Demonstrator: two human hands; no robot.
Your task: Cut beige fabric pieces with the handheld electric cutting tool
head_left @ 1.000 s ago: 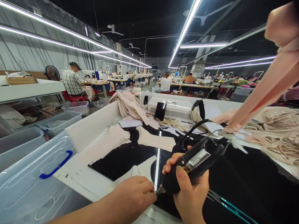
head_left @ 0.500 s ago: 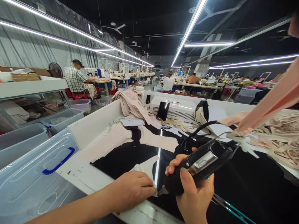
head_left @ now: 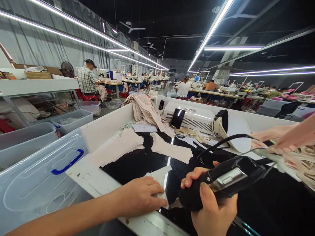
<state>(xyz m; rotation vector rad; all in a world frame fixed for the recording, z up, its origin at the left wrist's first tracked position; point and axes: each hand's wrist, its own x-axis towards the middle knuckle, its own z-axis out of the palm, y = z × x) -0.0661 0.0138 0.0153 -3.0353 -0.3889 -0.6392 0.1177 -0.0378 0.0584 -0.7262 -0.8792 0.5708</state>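
Note:
My right hand (head_left: pixel 214 203) is wrapped round a black hand tool (head_left: pixel 221 183) with a silver plate on its side and a cord at its far end. The tool's rounded end hangs low over the table's glossy black top, and its working part is hidden. Close by on the left, my left hand (head_left: pixel 145 196) lies on a small beige fabric piece (head_left: pixel 159 173), thumb and forefinger apart. A scrap of the same cloth shows between that hand and the tool. Further back lie two more cut beige pieces, one at left (head_left: pixel 120 146) and one in the middle (head_left: pixel 171 148).
Scissors (head_left: pixel 246 226) lie right of my right hand. A bundle of beige strips (head_left: pixel 145 109), a phone (head_left: pixel 177 118) and a white vented machine (head_left: pixel 194 119) stand at the back. Pink straps (head_left: pixel 292 136) hang at right. A lidded clear bin (head_left: pixel 44 183) stands left; several people sit further off.
The view has shifted, so most things sit further right. My left thumb and forefinger have parted over the cloth. My right hand still holds the tool.

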